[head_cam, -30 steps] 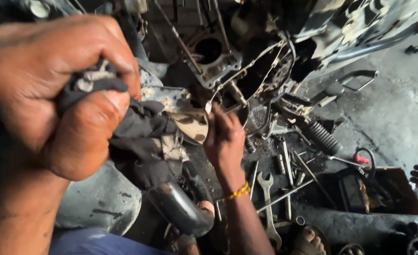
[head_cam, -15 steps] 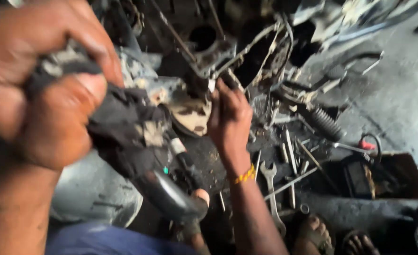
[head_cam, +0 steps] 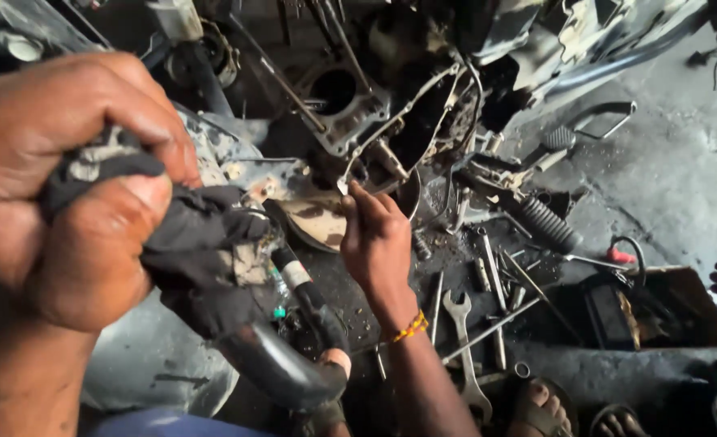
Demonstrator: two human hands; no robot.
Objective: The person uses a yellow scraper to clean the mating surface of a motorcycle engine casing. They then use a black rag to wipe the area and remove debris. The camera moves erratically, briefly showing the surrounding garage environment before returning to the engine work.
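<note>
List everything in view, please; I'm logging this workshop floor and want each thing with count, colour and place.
engine block: one, grey metal, opened, top centre
rag: one, dark and dirty, left of centre
spanner: one, silver, on the floor, lower centre
loose rods and tools: several, metal, beside the spanner
footpeg: one, black ribbed rubber, right of centre
box: one, dark, at right
sandalled feet: count unclear, bottom edge
wrist band: one, yellow-orange, on the right wrist
left hand: fingers closed on the rag
right hand: fingers at the engine block's lower edge

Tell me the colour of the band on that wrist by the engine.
Orange-yellow beaded wristband, seen in the head view.
</note>
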